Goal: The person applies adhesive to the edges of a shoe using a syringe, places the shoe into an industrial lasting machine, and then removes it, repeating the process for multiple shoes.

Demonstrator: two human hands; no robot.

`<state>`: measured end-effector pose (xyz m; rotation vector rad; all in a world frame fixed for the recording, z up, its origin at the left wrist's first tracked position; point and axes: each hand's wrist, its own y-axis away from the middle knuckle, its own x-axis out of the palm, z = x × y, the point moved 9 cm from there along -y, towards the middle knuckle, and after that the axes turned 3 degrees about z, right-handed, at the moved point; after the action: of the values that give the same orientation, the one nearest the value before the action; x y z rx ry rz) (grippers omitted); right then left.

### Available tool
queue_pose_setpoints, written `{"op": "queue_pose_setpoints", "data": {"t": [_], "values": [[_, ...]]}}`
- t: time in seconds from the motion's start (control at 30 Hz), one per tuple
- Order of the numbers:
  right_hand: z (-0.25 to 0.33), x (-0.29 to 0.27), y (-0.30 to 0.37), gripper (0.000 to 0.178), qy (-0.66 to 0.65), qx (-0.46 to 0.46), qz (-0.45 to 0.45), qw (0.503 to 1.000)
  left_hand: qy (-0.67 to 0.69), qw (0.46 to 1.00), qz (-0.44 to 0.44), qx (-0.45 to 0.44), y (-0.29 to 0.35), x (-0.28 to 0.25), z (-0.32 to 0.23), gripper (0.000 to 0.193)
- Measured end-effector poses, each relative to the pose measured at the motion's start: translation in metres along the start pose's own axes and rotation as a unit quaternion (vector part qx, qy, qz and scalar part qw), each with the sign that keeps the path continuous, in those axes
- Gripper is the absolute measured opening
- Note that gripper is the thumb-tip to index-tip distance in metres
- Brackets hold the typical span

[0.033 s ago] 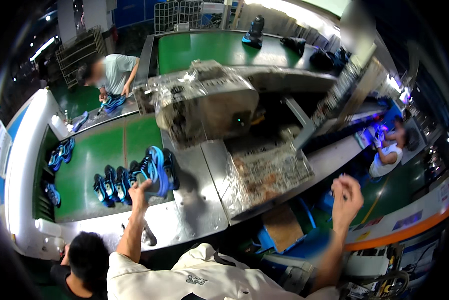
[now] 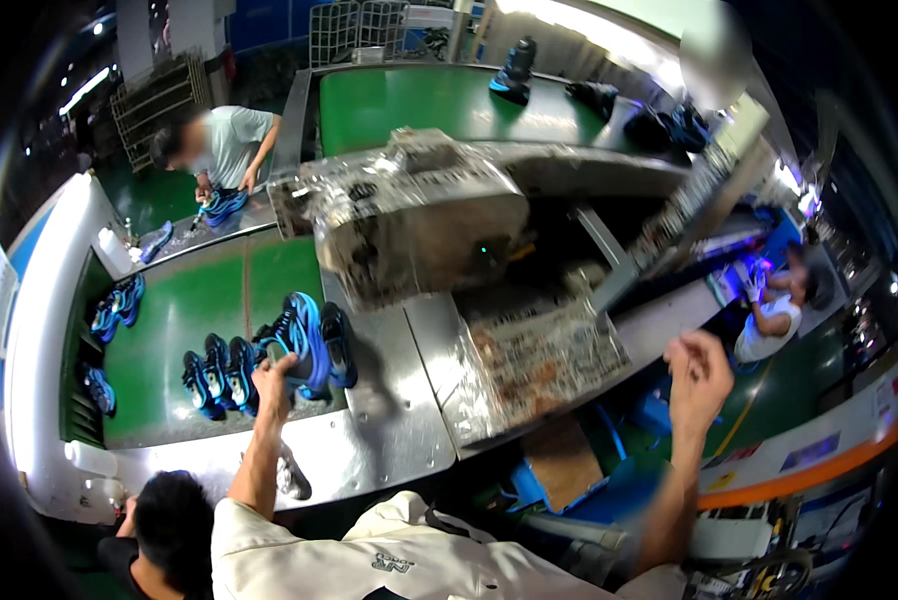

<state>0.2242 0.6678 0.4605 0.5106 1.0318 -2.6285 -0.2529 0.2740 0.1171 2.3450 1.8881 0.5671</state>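
Blue shoe in gripping left hand, right hand partly curled.

The held shoe is blue and black, the belt green, the wearer's shirt cream with dark print.

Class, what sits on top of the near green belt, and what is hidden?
Blue shoes stand on the belt, some in a row beside the left hand. The held shoe hides part of whatever is behind it.
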Motion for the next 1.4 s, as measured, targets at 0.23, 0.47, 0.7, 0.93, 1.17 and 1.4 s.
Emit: {"op": "queue_pose_setpoints", "data": {"t": [0.23,0.47,0.7,0.93,1.17,1.4], "values": [[-0.002,0.192,-0.283,0.054,0.101,0.031,0.141,0.984,-0.104,0.990,-0.095,0.015,-0.267,-0.013,0.035,0.026],[-0.055,0.364,-0.433,0.099,0.286,0.141,0.205,0.925,-0.419,0.901,-0.115,-0.021,-0.409,0.041,0.046,0.069],[-0.036,0.443,-0.486,0.056,0.199,-0.030,0.240,0.950,-0.450,0.891,0.006,0.056,-0.422,0.074,0.099,0.089],[0.048,0.435,-0.396,0.047,0.192,-0.097,0.191,0.958,-0.279,0.904,-0.031,0.322,-0.107,0.085,0.010,0.048],[0.135,0.238,-0.250,0.063,-0.043,-0.166,0.118,0.978,0.059,0.805,0.527,-0.265,0.162,0.218,0.009,0.055],[0.171,0.047,-0.007,0.071,-0.070,-0.214,0.311,0.923,0.237,0.430,0.781,-0.386,0.303,0.321,-0.059,0.107]]}}
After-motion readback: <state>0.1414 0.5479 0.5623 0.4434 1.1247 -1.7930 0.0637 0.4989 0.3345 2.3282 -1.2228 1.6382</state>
